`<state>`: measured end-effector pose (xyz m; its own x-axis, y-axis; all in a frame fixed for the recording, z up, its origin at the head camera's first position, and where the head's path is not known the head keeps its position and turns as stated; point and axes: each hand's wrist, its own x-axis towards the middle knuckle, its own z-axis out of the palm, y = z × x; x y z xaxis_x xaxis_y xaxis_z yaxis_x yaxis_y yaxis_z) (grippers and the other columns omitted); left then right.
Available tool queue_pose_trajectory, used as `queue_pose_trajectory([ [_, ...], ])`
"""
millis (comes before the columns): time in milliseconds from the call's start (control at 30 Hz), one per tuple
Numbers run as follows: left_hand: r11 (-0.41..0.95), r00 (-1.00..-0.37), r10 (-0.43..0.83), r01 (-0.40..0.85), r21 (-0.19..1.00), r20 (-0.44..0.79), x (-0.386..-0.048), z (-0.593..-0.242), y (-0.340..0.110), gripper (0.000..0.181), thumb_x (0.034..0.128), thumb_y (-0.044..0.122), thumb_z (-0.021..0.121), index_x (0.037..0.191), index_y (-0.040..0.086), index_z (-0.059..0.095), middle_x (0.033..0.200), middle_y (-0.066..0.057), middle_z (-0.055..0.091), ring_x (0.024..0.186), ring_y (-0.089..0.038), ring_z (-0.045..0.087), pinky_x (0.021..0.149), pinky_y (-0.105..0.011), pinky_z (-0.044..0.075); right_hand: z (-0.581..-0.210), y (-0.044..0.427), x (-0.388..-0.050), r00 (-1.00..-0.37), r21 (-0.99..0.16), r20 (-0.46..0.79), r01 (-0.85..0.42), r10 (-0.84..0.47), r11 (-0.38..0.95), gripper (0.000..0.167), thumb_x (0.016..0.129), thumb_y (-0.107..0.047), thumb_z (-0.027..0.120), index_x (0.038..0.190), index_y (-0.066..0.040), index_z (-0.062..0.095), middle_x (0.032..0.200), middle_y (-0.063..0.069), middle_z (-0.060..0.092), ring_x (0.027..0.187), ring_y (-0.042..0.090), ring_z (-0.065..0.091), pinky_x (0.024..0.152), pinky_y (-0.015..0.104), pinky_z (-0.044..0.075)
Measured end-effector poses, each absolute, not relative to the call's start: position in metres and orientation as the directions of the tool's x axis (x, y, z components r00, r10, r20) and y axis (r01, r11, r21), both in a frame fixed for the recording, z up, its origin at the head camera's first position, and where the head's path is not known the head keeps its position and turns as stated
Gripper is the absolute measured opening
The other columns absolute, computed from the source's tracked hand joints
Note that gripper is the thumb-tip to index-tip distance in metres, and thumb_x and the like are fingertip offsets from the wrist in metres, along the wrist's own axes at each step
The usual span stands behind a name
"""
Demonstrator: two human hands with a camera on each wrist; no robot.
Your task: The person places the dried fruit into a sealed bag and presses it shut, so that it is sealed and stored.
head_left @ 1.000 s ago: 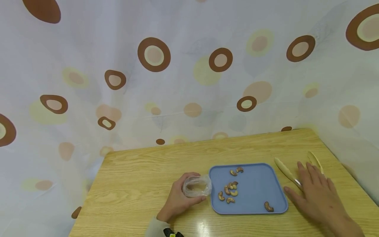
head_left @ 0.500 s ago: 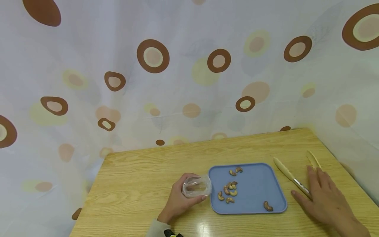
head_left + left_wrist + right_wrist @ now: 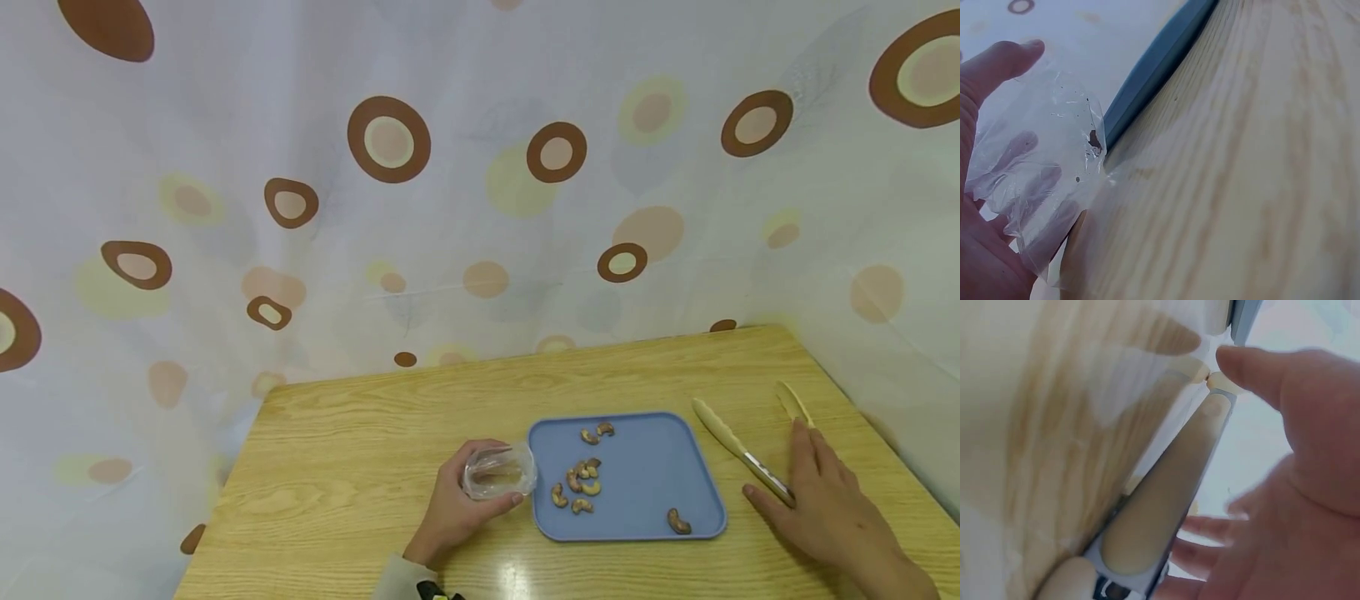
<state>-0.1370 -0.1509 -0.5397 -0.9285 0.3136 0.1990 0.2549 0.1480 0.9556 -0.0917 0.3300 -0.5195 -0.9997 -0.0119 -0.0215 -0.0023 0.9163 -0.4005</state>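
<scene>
My left hand (image 3: 453, 510) grips a clear plastic bag (image 3: 501, 475), its mouth held wide beside the left edge of a blue tray (image 3: 648, 467). Curved cashew nuts (image 3: 591, 488) lie in the tray, several toward the left side and one cashew (image 3: 678, 522) near the front right. In the left wrist view the thin bag (image 3: 1054, 169) spreads between thumb and fingers, next to the tray's rim (image 3: 1154, 65). Over the tongs (image 3: 720, 427) is my right hand (image 3: 836, 508), fingers extended and covering part of them. The right wrist view shows a tongs' arm (image 3: 1160, 494) between thumb and fingers, not gripped.
Everything stands on a wooden table (image 3: 360, 467). Behind it and at the right hangs a pale patterned sheet (image 3: 465, 208). The tongs lie to the right of the tray, their light tips spread apart and pointing to the back.
My right hand has shifted right and a little toward me, showing more of the tongs' left arm. The left hand, bag, tray and cashews look unchanged.
</scene>
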Motion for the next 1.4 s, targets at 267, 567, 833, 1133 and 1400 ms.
queue_pose_trajectory([
  [267, 0.131, -0.926, 0.306, 0.27, 0.954, 0.22, -0.138, -0.543, -0.15, 0.058, 0.0833, 0.012, 0.095, 0.136, 0.019, 0.07, 0.138, -0.009, 0.074, 0.124, -0.02, 0.07, 0.105, -0.031, 0.056, -0.514, 0.33, -0.093, -0.995, -0.397, -0.049, 0.097, 0.084, 0.913, 0.127, 0.103, -0.048, 0.073, 0.154, 0.031, -0.013, 0.131, 0.067, 0.03, 0.113, 0.084, 0.038, 0.085, 0.084, 0.046],
  [567, 0.129, -0.929, 0.303, 0.259, 0.957, 0.211, -0.138, -0.543, -0.15, 0.058, 0.0832, 0.013, 0.095, 0.135, 0.023, 0.07, 0.137, -0.004, 0.074, 0.125, -0.019, 0.07, 0.105, -0.032, 0.057, -0.51, 0.332, -0.094, -0.991, -0.329, -0.045, 0.133, 0.125, 0.935, 0.101, 0.101, -0.058, 0.071, 0.126, 0.032, 0.034, 0.111, 0.053, 0.043, 0.102, 0.071, 0.048, 0.071, 0.068, 0.049],
  [833, 0.141, -0.929, 0.296, 0.273, 0.952, 0.223, -0.139, -0.546, -0.151, 0.058, 0.0836, 0.013, 0.095, 0.136, 0.021, 0.07, 0.138, -0.007, 0.074, 0.125, -0.023, 0.069, 0.106, -0.031, 0.056, -0.511, 0.338, -0.097, -0.987, -0.379, -0.104, 0.154, 0.123, 0.913, 0.109, 0.102, -0.066, 0.064, 0.14, 0.032, 0.034, 0.126, 0.056, 0.04, 0.11, 0.071, 0.046, 0.077, 0.073, 0.051],
  [1133, 0.128, -0.932, 0.296, 0.254, 0.959, 0.208, -0.139, -0.546, -0.151, 0.058, 0.0846, 0.012, 0.094, 0.137, 0.021, 0.07, 0.139, -0.006, 0.073, 0.125, -0.023, 0.069, 0.106, -0.032, 0.056, -0.51, 0.331, -0.096, -0.995, -0.487, 0.03, 0.065, 0.091, 0.871, 0.105, 0.101, -0.051, 0.074, 0.156, 0.025, 0.029, 0.133, 0.049, 0.043, 0.104, 0.061, 0.062, 0.077, 0.069, 0.053],
  [1400, 0.122, -0.931, 0.302, 0.249, 0.961, 0.203, -0.139, -0.545, -0.151, 0.059, 0.085, 0.013, 0.094, 0.137, 0.022, 0.069, 0.139, -0.006, 0.073, 0.126, -0.02, 0.069, 0.106, -0.031, 0.056, -0.503, 0.316, -0.089, -0.986, -0.527, 0.117, 0.04, 0.119, 0.849, 0.09, 0.101, -0.041, 0.078, 0.156, 0.019, 0.039, 0.129, 0.04, 0.051, 0.094, 0.047, 0.069, 0.072, 0.064, 0.053],
])
